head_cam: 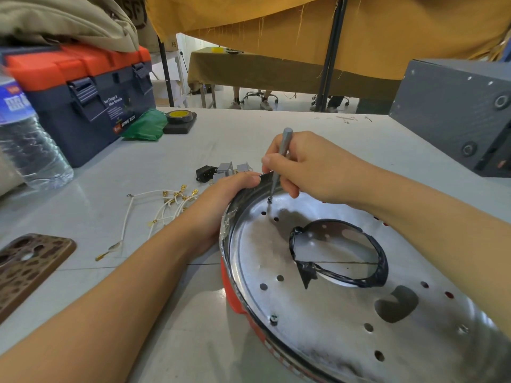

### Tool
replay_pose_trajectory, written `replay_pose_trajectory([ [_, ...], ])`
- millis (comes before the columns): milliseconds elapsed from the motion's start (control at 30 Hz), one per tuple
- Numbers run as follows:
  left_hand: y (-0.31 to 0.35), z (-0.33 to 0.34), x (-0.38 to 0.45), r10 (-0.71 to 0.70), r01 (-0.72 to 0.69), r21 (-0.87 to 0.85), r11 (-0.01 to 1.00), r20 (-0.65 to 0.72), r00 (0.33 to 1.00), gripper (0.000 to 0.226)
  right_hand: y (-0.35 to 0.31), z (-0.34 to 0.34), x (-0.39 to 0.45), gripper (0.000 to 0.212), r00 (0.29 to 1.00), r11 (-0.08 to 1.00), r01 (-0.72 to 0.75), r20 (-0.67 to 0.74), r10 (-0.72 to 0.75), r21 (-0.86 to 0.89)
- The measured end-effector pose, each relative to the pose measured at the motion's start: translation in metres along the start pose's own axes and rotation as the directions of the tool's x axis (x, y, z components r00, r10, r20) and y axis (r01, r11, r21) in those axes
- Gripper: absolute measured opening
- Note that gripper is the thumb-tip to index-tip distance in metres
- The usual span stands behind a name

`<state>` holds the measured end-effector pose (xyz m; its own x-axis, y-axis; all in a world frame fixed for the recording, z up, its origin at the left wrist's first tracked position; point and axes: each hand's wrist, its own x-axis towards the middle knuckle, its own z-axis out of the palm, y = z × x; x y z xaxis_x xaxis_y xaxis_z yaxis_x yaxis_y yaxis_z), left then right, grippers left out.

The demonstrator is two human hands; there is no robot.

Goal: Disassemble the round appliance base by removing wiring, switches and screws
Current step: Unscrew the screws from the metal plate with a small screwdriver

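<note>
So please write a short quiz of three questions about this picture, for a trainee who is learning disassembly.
1. True or false: the right hand holds the screwdriver with its tip on a screw near the far rim of the round base.
2. What does the left hand do? A) lifts the white wires B) grips the base's rim C) opens the toolbox
3. Fill in: the removed switches lie on the table, ____ the base.

Key: 1 true; 2 B; 3 outside.

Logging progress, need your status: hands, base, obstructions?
Right hand grips screwdriver on screw. Left hand grips base rim. Nothing obstructing.
</note>
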<state>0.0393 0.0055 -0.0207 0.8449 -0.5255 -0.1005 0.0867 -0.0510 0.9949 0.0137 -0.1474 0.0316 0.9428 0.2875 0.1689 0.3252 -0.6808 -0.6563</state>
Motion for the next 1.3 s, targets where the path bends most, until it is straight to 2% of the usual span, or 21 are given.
replay_pose_trajectory([
  [100, -0.012, -0.013, 0.001, 0.075, -0.073, 0.167, 0.983, -0.004, 0.997, 0.038, 0.001, -0.002, -0.003, 0.023, 1.0, 0.999, -0.004, 0.016, 0.004, 0.043],
  [200, -0.014, -0.014, -0.003, 0.033, -0.015, 0.175, 0.984, -0.096, 0.995, 0.035, 0.004, -0.004, -0.003, 0.026, 0.999, 0.999, -0.009, 0.031, 0.007, 0.052],
  [233, -0.013, -0.011, -0.001, 0.035, -0.021, 0.163, 0.986, -0.083, 0.996, 0.035, 0.004, -0.005, -0.003, 0.026, 0.999, 0.998, -0.007, 0.032, 0.005, 0.056],
  [300, -0.004, 0.0, 0.004, -0.016, 0.012, -0.063, 0.998, -0.067, 0.998, 0.029, 0.006, -0.006, -0.003, 0.024, 1.0, 0.994, 0.001, 0.025, -0.004, 0.11],
  [333, -0.005, -0.001, 0.001, 0.003, -0.007, -0.12, 0.993, -0.038, 0.999, 0.029, 0.007, -0.007, -0.002, 0.021, 1.0, 0.988, 0.002, 0.017, -0.005, 0.153],
  [433, -0.008, -0.006, 0.005, 0.021, -0.024, -0.094, 0.995, -0.037, 0.999, 0.039, 0.008, -0.006, -0.001, 0.016, 1.0, 0.97, -0.002, 0.002, 0.002, 0.243],
  [533, -0.01, -0.007, 0.005, 0.032, -0.034, -0.065, 0.997, -0.031, 0.999, 0.03, 0.008, -0.004, -0.002, 0.017, 1.0, 0.961, 0.008, 0.006, -0.01, 0.275],
  [667, -0.014, -0.009, 0.002, 0.073, -0.074, -0.059, 0.995, -0.012, 0.997, 0.028, 0.007, 0.0, -0.002, 0.032, 1.0, 0.968, 0.027, -0.021, -0.022, 0.248],
  [933, -0.01, -0.007, 0.003, 0.049, -0.05, -0.061, 0.997, -0.022, 0.999, 0.026, 0.001, -0.001, -0.004, 0.039, 0.997, 0.988, 0.059, -0.052, -0.051, 0.146],
  [1100, -0.01, -0.006, 0.005, 0.019, -0.02, -0.066, 0.998, -0.015, 1.0, 0.028, 0.001, 0.0, -0.004, 0.039, 0.999, 0.991, 0.043, -0.031, -0.04, 0.126],
  [1300, 0.001, -0.002, 0.009, -0.032, 0.03, 0.09, 0.996, 0.028, 0.999, 0.035, 0.002, -0.001, -0.002, 0.03, 1.0, 0.997, 0.006, -0.018, -0.005, 0.081],
])
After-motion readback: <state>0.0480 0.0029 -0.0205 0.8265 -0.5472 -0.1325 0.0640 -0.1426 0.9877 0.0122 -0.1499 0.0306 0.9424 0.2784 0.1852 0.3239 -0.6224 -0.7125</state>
